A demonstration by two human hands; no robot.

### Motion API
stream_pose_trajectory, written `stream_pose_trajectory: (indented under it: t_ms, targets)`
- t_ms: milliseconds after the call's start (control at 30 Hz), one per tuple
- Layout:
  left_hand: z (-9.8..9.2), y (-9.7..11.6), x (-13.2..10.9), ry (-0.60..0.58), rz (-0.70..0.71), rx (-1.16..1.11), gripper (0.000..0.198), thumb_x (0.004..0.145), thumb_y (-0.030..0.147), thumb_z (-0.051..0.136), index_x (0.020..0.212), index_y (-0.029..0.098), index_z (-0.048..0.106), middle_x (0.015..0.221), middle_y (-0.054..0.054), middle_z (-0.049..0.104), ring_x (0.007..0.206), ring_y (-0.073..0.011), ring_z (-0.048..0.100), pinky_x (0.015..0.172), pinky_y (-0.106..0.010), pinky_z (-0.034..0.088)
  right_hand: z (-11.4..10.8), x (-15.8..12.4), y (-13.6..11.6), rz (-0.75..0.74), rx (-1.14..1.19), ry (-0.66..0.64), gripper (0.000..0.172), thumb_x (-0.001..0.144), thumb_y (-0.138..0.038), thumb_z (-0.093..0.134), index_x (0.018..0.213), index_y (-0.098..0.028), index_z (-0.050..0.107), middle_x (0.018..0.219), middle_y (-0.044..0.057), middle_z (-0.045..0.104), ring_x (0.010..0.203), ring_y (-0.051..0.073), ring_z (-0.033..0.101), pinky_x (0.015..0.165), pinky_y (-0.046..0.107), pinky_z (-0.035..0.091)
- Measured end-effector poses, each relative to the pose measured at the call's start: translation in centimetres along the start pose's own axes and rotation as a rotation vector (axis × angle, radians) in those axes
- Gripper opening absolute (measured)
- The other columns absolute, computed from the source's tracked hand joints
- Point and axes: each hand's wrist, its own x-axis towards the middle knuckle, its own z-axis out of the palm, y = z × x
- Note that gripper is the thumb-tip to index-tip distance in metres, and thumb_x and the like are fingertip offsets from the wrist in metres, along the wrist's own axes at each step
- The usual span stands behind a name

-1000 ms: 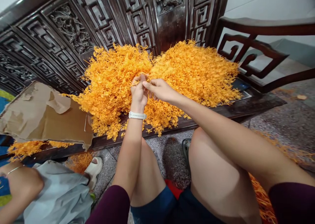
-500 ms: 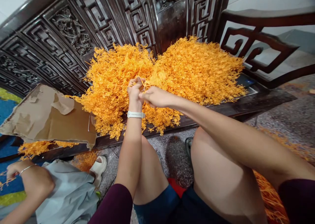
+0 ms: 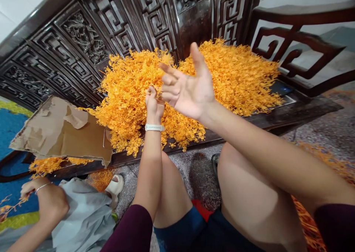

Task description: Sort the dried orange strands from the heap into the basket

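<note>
Two big heaps of orange artificial flower sprigs, the left heap (image 3: pixel 124 85) and the right heap (image 3: pixel 244 78), lie side by side on a dark wooden bench (image 3: pixel 310 109). Over the front of the left heap is my left hand (image 3: pixel 153 103), a white band on its wrist. Its fingers are curled closed on an orange sprig, mostly hidden by the fingers and blending with the heap behind. My right hand (image 3: pixel 190 89) is raised just to its right, palm turned up, thumb and fingers apart, holding nothing. It covers part of the gap between the heaps.
A torn cardboard piece (image 3: pixel 63 130) lies at the left on the bench. At lower left, another person's hand (image 3: pixel 30 187) holds an orange sprig (image 3: pixel 12 207). The carved bench back (image 3: pixel 111 19) rises behind; an armrest (image 3: pixel 299 52) stands right. Orange strands (image 3: pixel 310 222) lie lower right.
My right hand has come away from the left, lifted and turned palm up with its fingers opened. My left hand stays nearly in place. The view has shifted slightly.
</note>
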Motion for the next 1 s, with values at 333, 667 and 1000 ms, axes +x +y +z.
stream_pose_trajectory:
  t_ms: [333, 667, 1000]
  targets:
    - [1.5, -0.2, -0.7, -0.087, 0.041, -0.087, 0.012, 0.098, 0.038, 0.072, 0.101, 0.026, 0.072, 0.096, -0.004, 0.071, 0.082, -0.0108, 0.065, 0.078, -0.024, 0.052, -8.1, 3.1, 2.8, 0.001, -0.714, 0.385, 0.041, 0.099, -0.059, 0.062, 0.082, -0.021, 0.055, 0.071, -0.001, 0.051, 0.060, 0.012, 0.043, 0.058, 0.029, 0.035]
    - [2.8, -0.3, -2.0, -0.119, -0.027, -0.007, 0.036, 0.094, 0.058, 0.069, 0.108, 0.025, 0.072, 0.097, -0.007, 0.072, 0.083, -0.0138, 0.068, 0.071, -0.023, 0.051, -8.0, 3.0, 4.2, 0.003, -0.971, 0.062, 0.043, 0.101, -0.052, 0.062, 0.073, -0.022, 0.048, 0.072, -0.001, 0.046, 0.070, 0.015, 0.038, 0.067, 0.030, 0.033]
    - [3.6, -1.3, -3.3, -0.296, -0.095, 0.157, 0.021, 0.080, 0.029, 0.090, 0.088, 0.020, 0.072, 0.088, -0.003, 0.068, 0.078, -0.0107, 0.062, 0.073, -0.023, 0.050, -8.6, 3.4, 3.8, -0.127, -1.145, 0.443, 0.055, 0.099, -0.068, 0.054, 0.071, -0.023, 0.041, 0.073, 0.002, 0.042, 0.079, 0.020, 0.042, 0.074, 0.033, 0.037]
